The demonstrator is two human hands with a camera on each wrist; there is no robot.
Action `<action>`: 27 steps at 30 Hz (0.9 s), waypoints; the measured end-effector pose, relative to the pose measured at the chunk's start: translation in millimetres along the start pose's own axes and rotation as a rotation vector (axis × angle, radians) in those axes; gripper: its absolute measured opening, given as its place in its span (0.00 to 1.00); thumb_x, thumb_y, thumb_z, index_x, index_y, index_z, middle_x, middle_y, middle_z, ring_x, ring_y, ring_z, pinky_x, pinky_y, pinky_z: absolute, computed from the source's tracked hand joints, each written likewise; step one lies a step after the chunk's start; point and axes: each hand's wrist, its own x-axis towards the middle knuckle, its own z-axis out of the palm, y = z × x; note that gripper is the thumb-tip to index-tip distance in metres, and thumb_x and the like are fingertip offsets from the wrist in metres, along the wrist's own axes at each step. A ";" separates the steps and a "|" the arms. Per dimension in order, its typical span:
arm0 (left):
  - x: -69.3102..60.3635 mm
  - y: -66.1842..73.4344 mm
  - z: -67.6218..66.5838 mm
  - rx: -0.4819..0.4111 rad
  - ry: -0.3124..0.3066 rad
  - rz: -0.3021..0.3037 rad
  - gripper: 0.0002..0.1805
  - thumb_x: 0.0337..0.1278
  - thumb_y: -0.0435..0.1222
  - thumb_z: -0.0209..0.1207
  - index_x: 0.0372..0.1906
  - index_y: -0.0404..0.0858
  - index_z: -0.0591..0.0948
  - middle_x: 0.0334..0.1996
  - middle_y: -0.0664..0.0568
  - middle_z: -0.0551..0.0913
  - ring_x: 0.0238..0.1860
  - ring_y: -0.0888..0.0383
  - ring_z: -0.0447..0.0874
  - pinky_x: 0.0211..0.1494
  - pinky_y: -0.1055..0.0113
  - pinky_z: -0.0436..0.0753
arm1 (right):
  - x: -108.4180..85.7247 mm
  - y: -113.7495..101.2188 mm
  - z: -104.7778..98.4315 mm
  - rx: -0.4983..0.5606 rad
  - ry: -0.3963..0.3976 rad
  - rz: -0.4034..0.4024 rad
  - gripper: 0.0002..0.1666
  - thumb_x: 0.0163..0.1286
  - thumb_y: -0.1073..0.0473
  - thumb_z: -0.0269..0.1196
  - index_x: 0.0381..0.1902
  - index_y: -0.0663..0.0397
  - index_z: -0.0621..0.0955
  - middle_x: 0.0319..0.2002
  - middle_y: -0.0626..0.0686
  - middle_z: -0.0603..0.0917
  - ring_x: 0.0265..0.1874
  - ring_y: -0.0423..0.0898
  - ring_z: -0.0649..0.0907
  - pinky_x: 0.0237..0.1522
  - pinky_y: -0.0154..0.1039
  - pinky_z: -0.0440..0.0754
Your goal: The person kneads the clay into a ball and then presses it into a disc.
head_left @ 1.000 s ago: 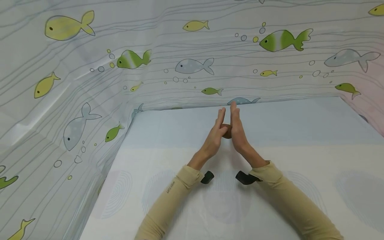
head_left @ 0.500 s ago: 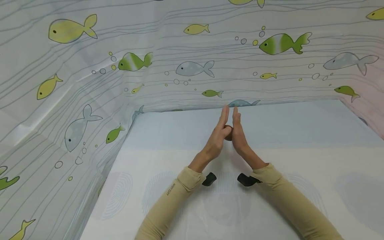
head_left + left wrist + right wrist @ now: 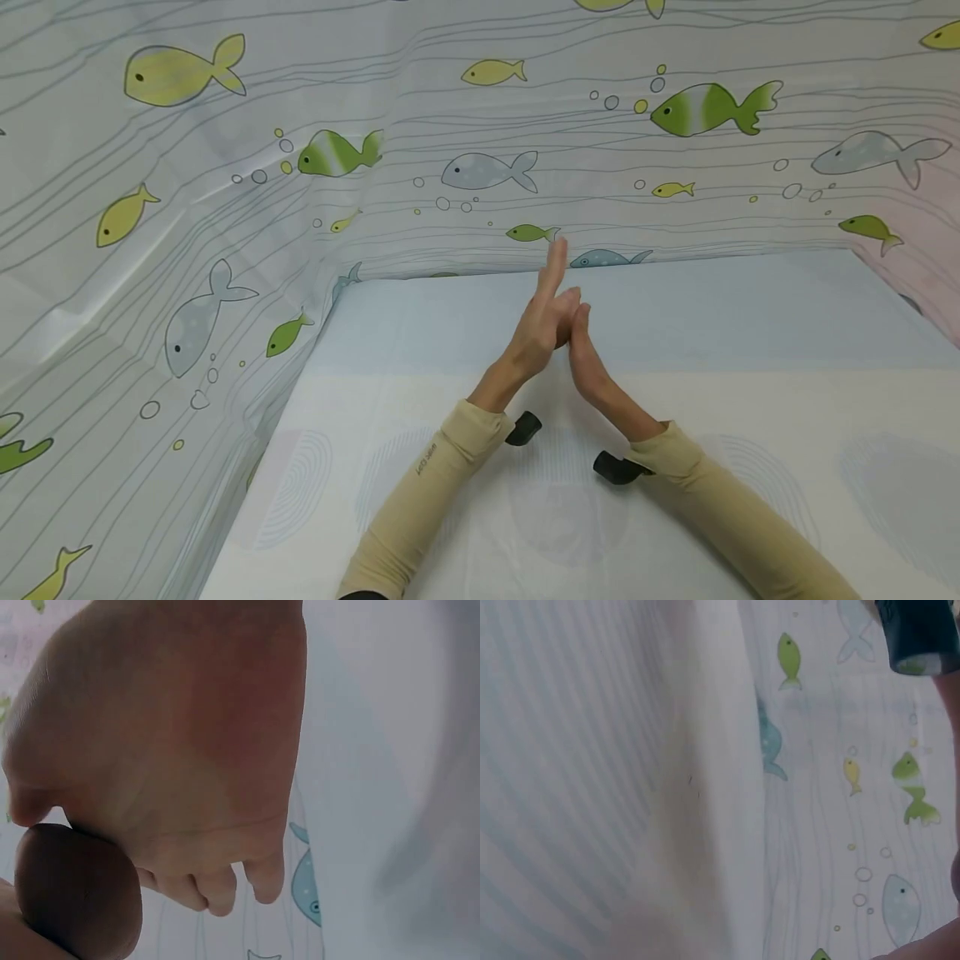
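A smooth, brown, rounded lump (image 3: 562,335) sits between my two palms above the table; its kind cannot be told. My left hand (image 3: 531,333) has its longest visible fingers straight, pointing toward the wall, with the thumb side near the lump. Opposite it, my right hand (image 3: 587,354) is held upright, farther back than the left, and its fingers are mostly hidden. The left wrist view shows the right palm (image 3: 195,750) facing the lump (image 3: 79,892), with a bit of skin at the lower left corner. In the right wrist view, only skin edges show at the right.
Beneath the hands lies a pale blue and white table cover (image 3: 420,325). A fish-printed curtain (image 3: 405,108) rises behind and at the sides. Black wrist cameras (image 3: 522,427) stick out from the sleeve cuffs; a dark one (image 3: 922,637) appears in the right wrist view.
My left hand has slid forward while my right hand has drawn back, palms facing each other around the lump. One second ago, the right fingertips reached slightly farther than the left.
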 end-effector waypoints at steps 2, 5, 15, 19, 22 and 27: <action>1.8 -1.3 -2.0 0.009 0.012 -0.001 0.42 0.65 0.50 0.33 0.80 0.40 0.36 0.79 0.61 0.36 0.78 0.65 0.27 0.78 0.60 0.30 | -1.6 -4.1 2.3 0.017 -0.013 -0.011 0.53 0.71 0.26 0.18 0.78 0.57 0.31 0.79 0.53 0.29 0.77 0.49 0.31 0.75 0.57 0.31; 2.6 -5.4 -4.6 0.000 0.028 -0.037 0.43 0.64 0.50 0.34 0.80 0.41 0.37 0.79 0.63 0.36 0.78 0.68 0.27 0.79 0.58 0.32 | -3.4 -10.9 5.0 0.015 -0.026 -0.029 0.54 0.69 0.23 0.19 0.77 0.55 0.27 0.78 0.52 0.26 0.77 0.48 0.29 0.75 0.57 0.30; 1.9 -18.3 -7.9 -0.007 0.029 -0.063 0.42 0.67 0.51 0.33 0.80 0.40 0.37 0.79 0.59 0.33 0.78 0.67 0.27 0.79 0.55 0.34 | -6.7 -23.5 9.3 0.024 -0.045 -0.060 0.51 0.71 0.25 0.19 0.76 0.50 0.24 0.77 0.49 0.22 0.76 0.46 0.27 0.75 0.57 0.30; -0.4 -23.8 -8.0 0.000 0.025 -0.085 0.41 0.68 0.52 0.33 0.80 0.42 0.37 0.79 0.59 0.32 0.77 0.67 0.26 0.79 0.56 0.33 | -7.7 -24.1 10.0 0.006 -0.040 -0.057 0.50 0.71 0.26 0.19 0.76 0.51 0.25 0.77 0.49 0.23 0.76 0.46 0.28 0.75 0.57 0.30; -1.8 -28.5 -7.4 0.012 0.025 -0.105 0.41 0.69 0.54 0.33 0.80 0.45 0.37 0.79 0.60 0.31 0.77 0.67 0.26 0.79 0.55 0.33 | -7.5 -24.3 9.3 -0.003 -0.031 -0.073 0.50 0.72 0.26 0.20 0.77 0.52 0.26 0.78 0.50 0.23 0.76 0.47 0.28 0.74 0.58 0.30; -6.1 -36.2 -5.9 0.030 0.016 -0.151 0.40 0.69 0.55 0.33 0.80 0.48 0.37 0.79 0.61 0.30 0.77 0.67 0.26 0.79 0.54 0.36 | -4.9 -27.1 5.9 -0.009 0.004 -0.103 0.50 0.72 0.25 0.21 0.78 0.49 0.28 0.78 0.47 0.25 0.76 0.43 0.28 0.74 0.57 0.26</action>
